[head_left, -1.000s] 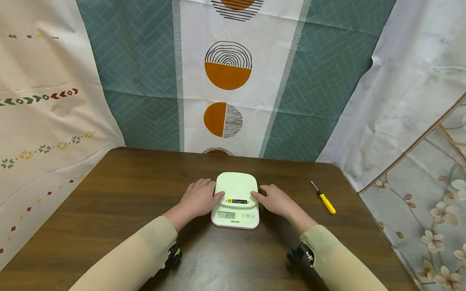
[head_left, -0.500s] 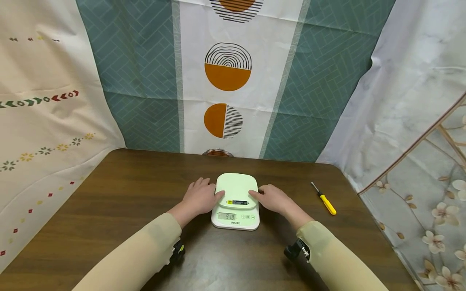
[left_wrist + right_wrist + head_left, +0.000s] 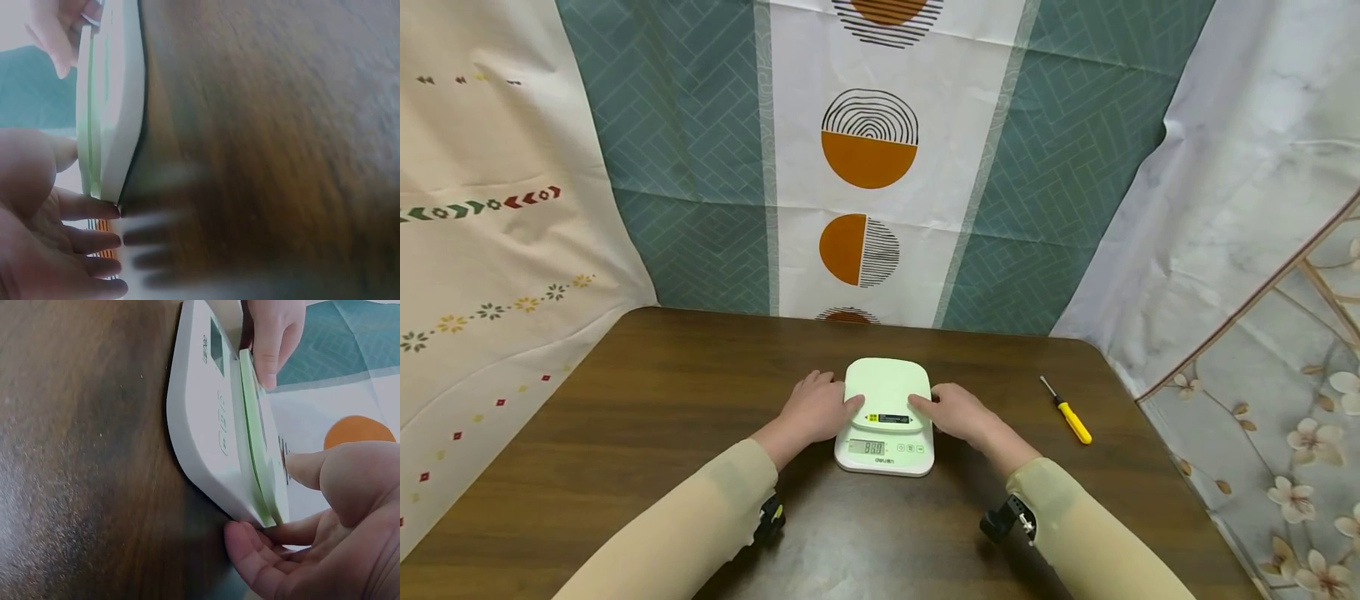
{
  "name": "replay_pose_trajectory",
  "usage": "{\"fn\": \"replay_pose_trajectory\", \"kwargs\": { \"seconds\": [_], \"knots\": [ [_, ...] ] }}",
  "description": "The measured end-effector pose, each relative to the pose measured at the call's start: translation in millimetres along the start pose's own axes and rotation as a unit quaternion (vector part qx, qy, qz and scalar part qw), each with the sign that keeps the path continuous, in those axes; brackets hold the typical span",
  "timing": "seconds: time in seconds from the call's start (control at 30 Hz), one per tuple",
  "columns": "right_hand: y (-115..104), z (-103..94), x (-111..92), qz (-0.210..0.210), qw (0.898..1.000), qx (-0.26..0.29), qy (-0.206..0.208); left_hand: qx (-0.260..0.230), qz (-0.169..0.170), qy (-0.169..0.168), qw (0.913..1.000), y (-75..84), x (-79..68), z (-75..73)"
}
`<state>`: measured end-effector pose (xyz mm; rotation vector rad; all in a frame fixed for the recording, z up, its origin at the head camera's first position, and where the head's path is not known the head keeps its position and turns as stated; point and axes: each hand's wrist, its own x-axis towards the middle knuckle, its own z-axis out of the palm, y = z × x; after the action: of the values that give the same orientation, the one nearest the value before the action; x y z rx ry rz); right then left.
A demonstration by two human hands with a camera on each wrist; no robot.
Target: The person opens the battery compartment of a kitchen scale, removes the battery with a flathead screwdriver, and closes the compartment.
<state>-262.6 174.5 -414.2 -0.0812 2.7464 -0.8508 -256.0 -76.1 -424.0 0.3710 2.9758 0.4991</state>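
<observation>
A pale green and white kitchen scale (image 3: 886, 392) with a lit digital display lies on the brown table. My left hand (image 3: 811, 408) holds its left side, the thumb on top of the weighing plate; in the left wrist view the hand's (image 3: 37, 225) other fingers stretch along the side edge, tips at the tabletop. On the opposite side my right hand (image 3: 962, 412) grips the scale, thumb over the plate. Seen from the right wrist, the fingers of this hand (image 3: 331, 531) curl in at the lower edge of the scale (image 3: 212, 419).
A screwdriver (image 3: 1070, 414) with a yellow handle lies on the right part of the wooden table (image 3: 700, 375). Behind the table hangs a patterned cloth (image 3: 700, 167), with more fabric along the left and right sides. Small cameras are strapped at both wrists.
Both hands stay at the sides of the scale, the right thumb slightly farther in over the plate. The number on the display has changed. The screwdriver lies where it was.
</observation>
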Motion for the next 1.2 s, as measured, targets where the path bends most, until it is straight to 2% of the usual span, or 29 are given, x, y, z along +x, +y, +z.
{"fn": "replay_pose_trajectory", "kwargs": {
  "seconds": [0.17,0.33,0.83,1.07,1.2],
  "knots": [
    [0,0.9,-4,-0.007,1.000,0.028,-0.005,-0.011,0.002,-0.016,0.9998,2.0,0.3,-1.9],
    [-1,0.2,-10,-0.030,0.999,0.029,0.000,-0.035,0.001,-0.016,0.9993,3.8,-4.2,-3.7],
    [-13,-7.1,-23,-0.071,0.996,0.038,0.027,-0.024,0.004,0.036,0.9991,4.5,-9.6,-19.6],
    [-15,-8.7,-26,-0.095,0.993,0.059,0.026,-0.086,0.014,0.059,0.9944,5.1,-12.7,-24.0],
    [-18,-11.1,-28,-0.102,0.992,0.075,0.028,-0.120,0.009,0.064,0.9907,6.2,-13.7,-27.5]
  ]
}}
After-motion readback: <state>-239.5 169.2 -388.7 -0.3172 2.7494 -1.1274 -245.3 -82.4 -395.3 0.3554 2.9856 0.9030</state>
